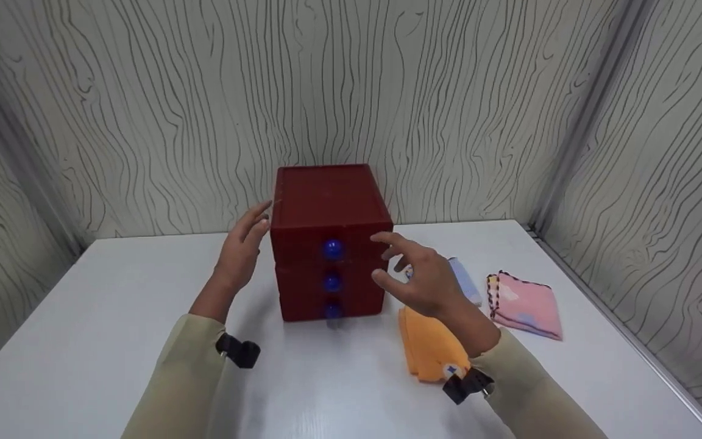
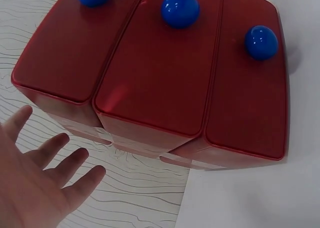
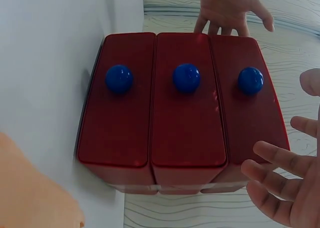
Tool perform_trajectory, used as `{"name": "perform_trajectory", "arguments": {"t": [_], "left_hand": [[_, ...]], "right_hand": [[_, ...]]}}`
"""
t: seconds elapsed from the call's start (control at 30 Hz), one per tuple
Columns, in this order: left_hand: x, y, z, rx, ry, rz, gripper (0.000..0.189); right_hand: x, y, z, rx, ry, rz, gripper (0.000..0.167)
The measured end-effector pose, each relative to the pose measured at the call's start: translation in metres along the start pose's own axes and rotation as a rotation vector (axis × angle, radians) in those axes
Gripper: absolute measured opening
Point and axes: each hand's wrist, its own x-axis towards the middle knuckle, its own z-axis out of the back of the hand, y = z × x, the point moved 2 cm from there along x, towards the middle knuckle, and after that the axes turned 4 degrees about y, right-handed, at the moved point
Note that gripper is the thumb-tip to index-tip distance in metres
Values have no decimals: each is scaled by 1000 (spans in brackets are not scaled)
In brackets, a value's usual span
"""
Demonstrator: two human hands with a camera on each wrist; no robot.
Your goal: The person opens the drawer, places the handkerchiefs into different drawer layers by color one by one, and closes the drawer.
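A dark red box of three stacked drawers [image 1: 330, 198] stands on the white table, each drawer front bearing a round blue knob [image 1: 333, 249]. Beside its left side is my left hand [image 1: 239, 253], fingers extended and holding nothing; the left wrist view shows a gap between the fingertips and the drawer box. My right hand [image 1: 423, 277] hovers near the right front corner with spread, slightly bent fingers and nothing in its grasp. In the right wrist view, its fingers [image 3: 282, 180] appear close to the top drawer; whether they touch is unclear. All drawers look closed.
An orange folded cloth [image 1: 433, 347] lies below my right forearm. Behind that hand is a partly hidden light blue cloth [image 1: 464, 281], and farther right a pink folded cloth [image 1: 526, 305]. Wood-patterned panels [image 1: 205, 110] wall in the table's back and sides.
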Motion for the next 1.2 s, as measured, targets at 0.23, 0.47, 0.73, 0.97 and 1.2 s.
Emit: {"name": "perform_trajectory", "arguments": {"t": [0.23,0.47,0.73,0.97,1.2], "left_hand": [[8,-2,-5,-8,21,-2,48],[14,-6,-9,-63,44,9,47],[19,0,-10,-102,33,42,45],[19,1,-10,-129,39,67,45],[21,2,-10,-142,52,77,45]], "right_hand": [[12,14,-15,73,20,18,44],[25,27,-32,131,54,-30,42],[35,28,-44,155,97,-76,37],[40,28,-52,243,40,-97,27],[41,30,-55,281,-26,-92,18]]}}
